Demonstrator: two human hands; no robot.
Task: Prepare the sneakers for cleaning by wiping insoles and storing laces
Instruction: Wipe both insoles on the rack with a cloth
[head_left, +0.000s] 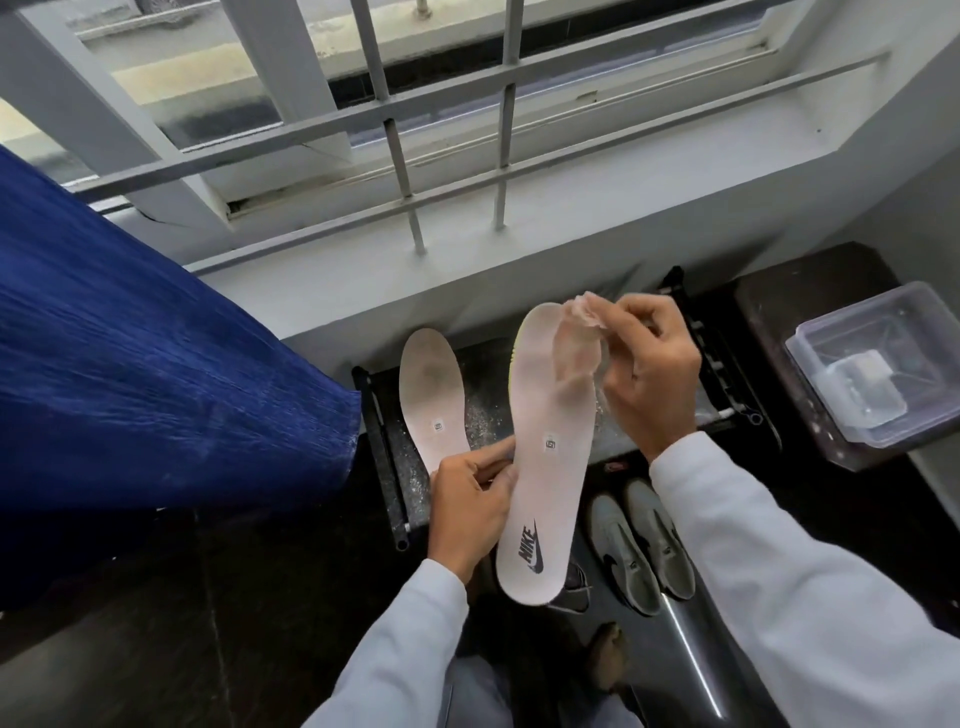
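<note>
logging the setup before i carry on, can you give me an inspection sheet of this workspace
surface: dark rack top, speckled with pale dust
job's things: insole held up; second insole lying on the rack; wipe at the held insole's toe end; grey sneakers on the floor
clutter: clear plastic container at right
hands: left hand grips the held insole's edge; right hand pinches the wipe
cables: nothing seen
surroundings: barred window ahead, blue curtain at left

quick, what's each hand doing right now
Left hand: grips the pale pink Nike insole by its edge.
Right hand: pinches a crumpled whitish wipe at the insole's toe end.
</note>
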